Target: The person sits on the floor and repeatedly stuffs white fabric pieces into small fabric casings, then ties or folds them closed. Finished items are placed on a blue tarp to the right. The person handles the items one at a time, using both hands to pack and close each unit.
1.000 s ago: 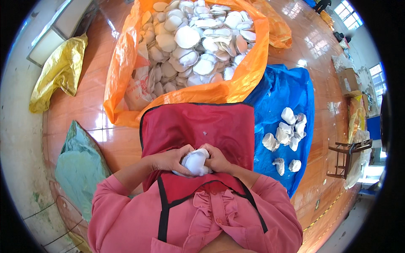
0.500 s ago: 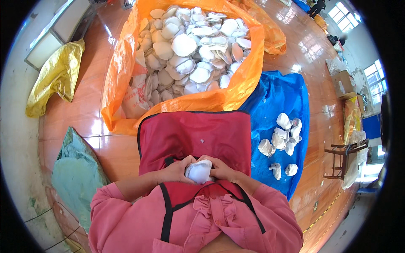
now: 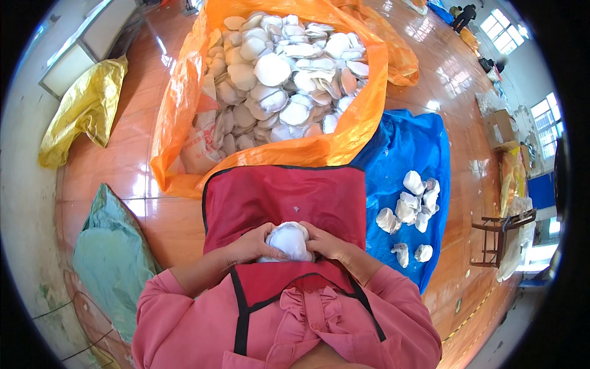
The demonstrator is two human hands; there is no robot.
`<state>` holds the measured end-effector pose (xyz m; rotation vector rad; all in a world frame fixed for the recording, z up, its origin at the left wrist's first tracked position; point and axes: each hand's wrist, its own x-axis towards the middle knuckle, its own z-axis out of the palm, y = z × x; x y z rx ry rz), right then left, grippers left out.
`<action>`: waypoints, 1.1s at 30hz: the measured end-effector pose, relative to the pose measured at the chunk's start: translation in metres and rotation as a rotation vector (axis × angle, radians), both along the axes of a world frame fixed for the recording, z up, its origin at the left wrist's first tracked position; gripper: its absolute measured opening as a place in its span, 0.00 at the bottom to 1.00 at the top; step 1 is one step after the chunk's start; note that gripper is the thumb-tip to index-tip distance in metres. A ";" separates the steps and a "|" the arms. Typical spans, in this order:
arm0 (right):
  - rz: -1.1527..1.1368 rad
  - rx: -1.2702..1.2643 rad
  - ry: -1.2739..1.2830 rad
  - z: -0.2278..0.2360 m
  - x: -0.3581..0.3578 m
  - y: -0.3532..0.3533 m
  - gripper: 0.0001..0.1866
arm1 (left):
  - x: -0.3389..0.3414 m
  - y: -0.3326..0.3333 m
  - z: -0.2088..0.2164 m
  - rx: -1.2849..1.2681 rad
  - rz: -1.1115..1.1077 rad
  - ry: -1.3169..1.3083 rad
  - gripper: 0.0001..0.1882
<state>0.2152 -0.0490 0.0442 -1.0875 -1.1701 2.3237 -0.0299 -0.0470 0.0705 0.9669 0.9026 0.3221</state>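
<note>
Above my lap, my left hand (image 3: 253, 243) and my right hand (image 3: 324, 241) close from both sides on a white stack of pads (image 3: 289, 238), rounded and cup-like. The left thumb presses across its near side. The right fingers wrap its right edge. Under the hands spreads a dark red apron (image 3: 279, 194) with black edging. Beyond it, a big orange sack (image 3: 359, 132) lies opened, heaped with loose, flat, round white pads (image 3: 272, 69). To the right, several similar white bundles (image 3: 407, 208) rest on a blue plastic sheet (image 3: 399, 144).
On the left lie a green sack (image 3: 114, 258) and a yellow sack (image 3: 86, 111) on glossy orange tiles. A wooden stool (image 3: 499, 237) stands at the right. Farther right are a cardboard box (image 3: 501, 129) and bags by the wall. A person (image 3: 465, 17) in dark clothes is far back.
The stack has risen slightly away from my body and shows more of its rounded side. Both hands have shifted outward around it. The bundles on the blue sheet keep their arrangement.
</note>
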 end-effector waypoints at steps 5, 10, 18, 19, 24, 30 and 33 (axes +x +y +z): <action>-0.059 -0.195 0.181 -0.008 0.010 0.005 0.25 | -0.001 0.000 -0.007 -0.038 0.016 -0.060 0.34; -0.010 -0.217 0.174 -0.011 0.004 0.018 0.21 | -0.001 0.004 0.008 -0.285 0.015 -0.235 0.35; 0.305 -0.198 0.116 -0.001 0.012 0.047 0.27 | 0.006 0.022 0.026 -0.265 -0.222 -0.118 0.37; 0.353 -0.190 0.118 -0.001 0.013 0.050 0.27 | 0.007 0.024 0.026 -0.273 -0.243 -0.105 0.37; 0.541 -0.093 0.086 0.021 0.012 0.062 0.25 | 0.014 0.024 0.023 -0.234 -0.320 -0.084 0.37; 0.625 0.139 -0.116 0.027 -0.002 0.057 0.19 | 0.014 0.022 0.021 -0.267 -0.294 -0.126 0.35; 0.543 0.337 -0.194 0.024 -0.003 0.050 0.15 | 0.011 0.018 0.017 -0.265 -0.240 -0.140 0.34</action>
